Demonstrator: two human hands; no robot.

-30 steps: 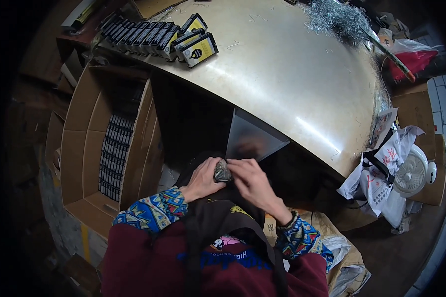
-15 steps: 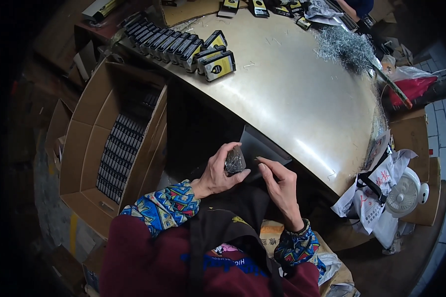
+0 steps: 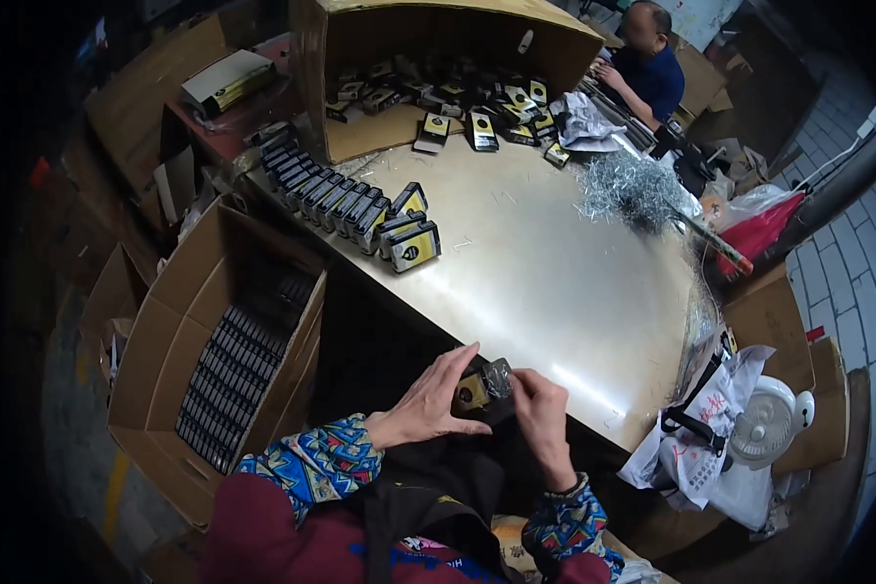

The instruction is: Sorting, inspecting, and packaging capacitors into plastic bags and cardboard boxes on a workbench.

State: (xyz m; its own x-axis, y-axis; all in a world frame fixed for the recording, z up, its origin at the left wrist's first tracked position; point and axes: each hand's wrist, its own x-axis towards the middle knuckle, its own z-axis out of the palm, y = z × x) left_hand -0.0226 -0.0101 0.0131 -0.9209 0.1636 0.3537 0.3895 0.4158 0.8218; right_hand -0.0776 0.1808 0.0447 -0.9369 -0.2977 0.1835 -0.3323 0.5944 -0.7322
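Observation:
In front of me, below the table edge, is a small box with a yellow face (image 3: 472, 392) and a clear, shiny end with thin silver strands behind it. My right hand (image 3: 543, 414) pinches that clear end between thumb and fingers. On the other side, my left hand (image 3: 426, 401) is open around the box, fingers stretched above it and thumb below; whether they touch it is hard to make out. A row of black-and-yellow boxes (image 3: 341, 204) stands along the table's left edge, with a few set apart at its near end (image 3: 416, 247).
A carton (image 3: 170, 365) packed with rows of dark boxes stands at my left. A large box on its side (image 3: 457, 24) holds several loose boxes. Silver pins (image 3: 628, 190) lie heaped on the metal table (image 3: 545, 263). A white fan (image 3: 764, 423) is right; a person (image 3: 652, 68) sits beyond.
The view has tilted up, bringing the large box and the person into sight. My right hand has closed on the small box's clear end, and my left fingers have spread from it.

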